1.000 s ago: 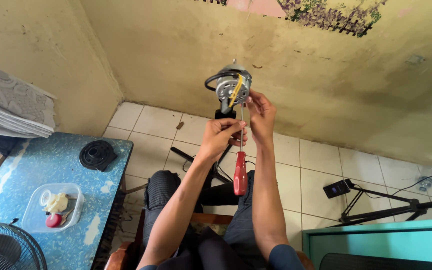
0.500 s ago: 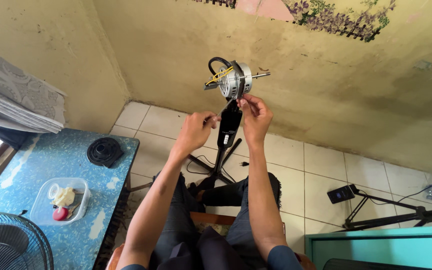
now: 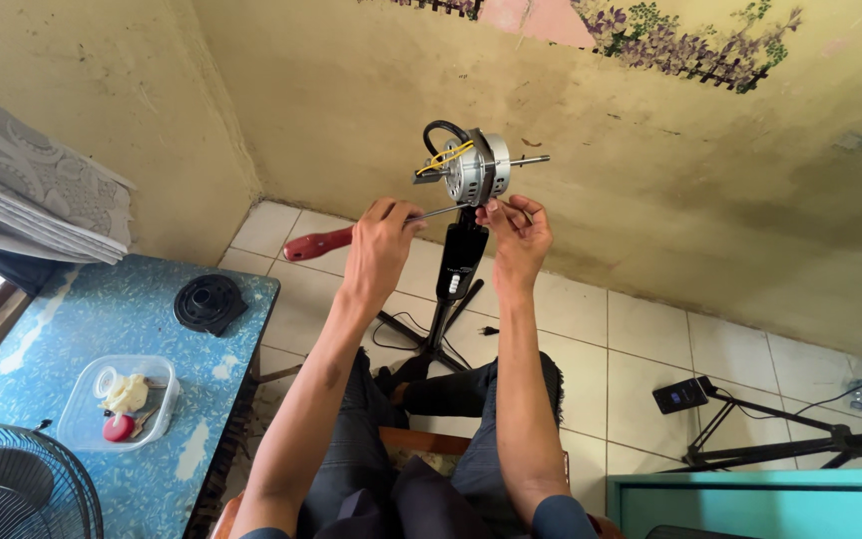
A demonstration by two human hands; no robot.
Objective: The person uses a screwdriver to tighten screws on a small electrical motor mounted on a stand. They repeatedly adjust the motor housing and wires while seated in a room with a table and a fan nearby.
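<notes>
Left hand [image 3: 379,245] fingers grip a red-handled steel screwdriver [image 3: 319,242]; right hand [image 3: 518,235] fingers pinch its tip beneath the bare silver fan motor [image 3: 473,168] on its black stand [image 3: 457,268].

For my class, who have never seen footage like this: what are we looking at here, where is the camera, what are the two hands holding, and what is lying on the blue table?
The camera sits on the person's head and looks down at their own arms and lap. No robot is involved. The left hand holds a screwdriver with a red handle, lying roughly level, its tip pointing at the base of a bare fan motor. The motor sits on top of a black stand on the tiled floor. The right hand pinches something too small to make out just under the motor. On the blue table lie a black round part and a clear tub of small bits. A fan grille shows beside them.
</notes>
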